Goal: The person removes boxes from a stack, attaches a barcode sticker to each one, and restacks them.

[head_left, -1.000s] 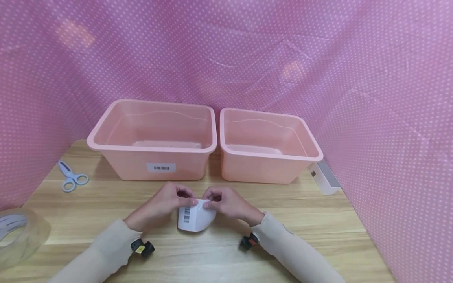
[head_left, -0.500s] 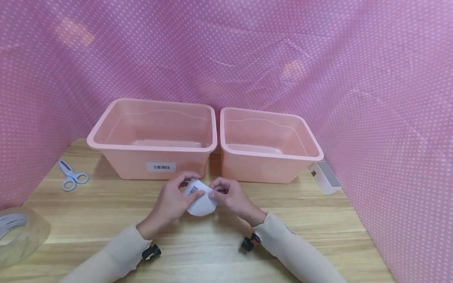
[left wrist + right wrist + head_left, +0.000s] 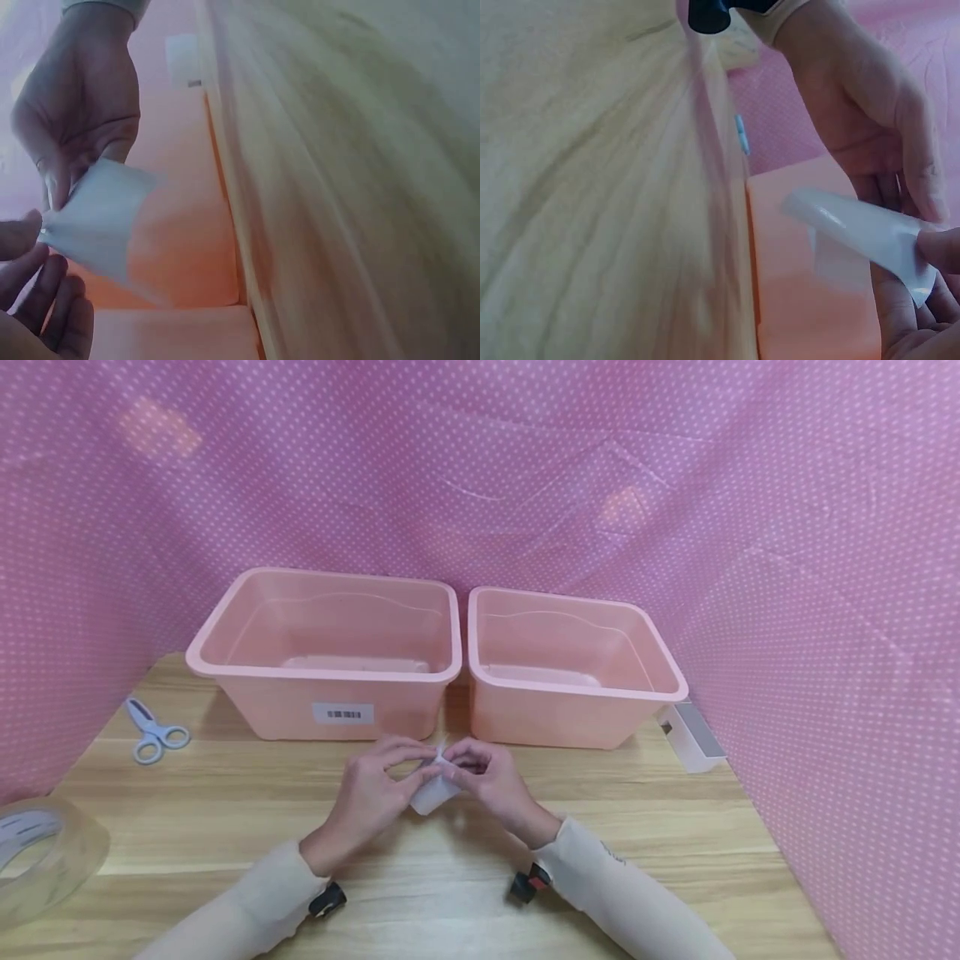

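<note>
Between my two hands is a white barcode label [image 3: 433, 796], held low over the table in front of the bins. My left hand [image 3: 371, 792] pinches its upper edge between thumb and fingers. Close beside it, my right hand [image 3: 501, 785] pinches the same edge. In the left wrist view the label [image 3: 101, 221] spreads out pale and slightly creased from the fingertips. Seen from the right wrist, the label [image 3: 862, 229] curls into a glossy bend. Its printed side does not show now.
A pink bin [image 3: 270, 702] with a barcode label [image 3: 343, 714] on its front stands behind the hands. Another pink bin [image 3: 555, 718] is right of it, with a white box [image 3: 688, 739] beside. Blue scissors [image 3: 153, 735] and clear tape [image 3: 75, 852] lie at left.
Both hands have lifted the label slightly away from me, toward the bins. The left hand has moved right, and the label has turned so its barcode no longer shows.
</note>
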Tool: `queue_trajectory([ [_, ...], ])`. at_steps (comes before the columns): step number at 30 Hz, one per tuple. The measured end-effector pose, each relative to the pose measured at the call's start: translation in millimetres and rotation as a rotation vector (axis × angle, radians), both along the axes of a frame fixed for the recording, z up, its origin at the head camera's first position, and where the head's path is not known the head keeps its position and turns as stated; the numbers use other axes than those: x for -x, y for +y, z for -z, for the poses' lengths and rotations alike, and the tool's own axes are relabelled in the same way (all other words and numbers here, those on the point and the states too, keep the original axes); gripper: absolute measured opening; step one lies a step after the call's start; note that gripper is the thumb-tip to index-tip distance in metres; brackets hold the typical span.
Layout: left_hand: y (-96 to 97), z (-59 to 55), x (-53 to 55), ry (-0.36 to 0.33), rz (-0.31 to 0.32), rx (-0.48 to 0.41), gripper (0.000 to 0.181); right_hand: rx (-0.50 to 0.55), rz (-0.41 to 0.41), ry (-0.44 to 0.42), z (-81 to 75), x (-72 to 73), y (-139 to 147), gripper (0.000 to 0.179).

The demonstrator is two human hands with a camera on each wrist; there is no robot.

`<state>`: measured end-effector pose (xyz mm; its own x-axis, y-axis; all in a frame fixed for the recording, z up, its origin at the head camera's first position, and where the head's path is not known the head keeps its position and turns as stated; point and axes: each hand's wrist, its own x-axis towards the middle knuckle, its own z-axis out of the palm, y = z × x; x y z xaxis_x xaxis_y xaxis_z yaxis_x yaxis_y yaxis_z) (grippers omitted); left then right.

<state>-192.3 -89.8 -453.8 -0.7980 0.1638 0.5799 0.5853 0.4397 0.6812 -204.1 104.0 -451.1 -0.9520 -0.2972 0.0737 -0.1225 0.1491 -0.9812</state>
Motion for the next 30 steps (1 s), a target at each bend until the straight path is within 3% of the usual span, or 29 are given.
queue_trajectory([
  [8, 3.5, -1.8, -0.3, 0.003, 0.019, -0.039, 0.013, 0.036, -0.023, -0.001, 0.2, -3.4, -0.5, 0.018],
  [14, 5.3, -0.7, 0.1, -0.006, 0.015, -0.049, 0.012, 0.077, 0.021, -0.041, 3.5, -3.0, -0.9, 0.019],
  [18, 4.6, -2.0, -0.3, -0.069, 0.017, -0.052, 0.010, 0.078, 0.047, -0.021, 4.0, -3.2, -2.7, 0.017],
  [25, 0.9, -6.3, -0.6, -0.254, 0.036, -0.117, 0.008, 0.070, 0.076, 0.016, 4.5, -4.2, -3.9, 0.015],
  [30, 0.8, -6.7, 0.3, -0.239, 0.011, -0.130, 0.006, 0.044, 0.091, 0.045, 4.1, -4.8, -3.5, 0.013],
])
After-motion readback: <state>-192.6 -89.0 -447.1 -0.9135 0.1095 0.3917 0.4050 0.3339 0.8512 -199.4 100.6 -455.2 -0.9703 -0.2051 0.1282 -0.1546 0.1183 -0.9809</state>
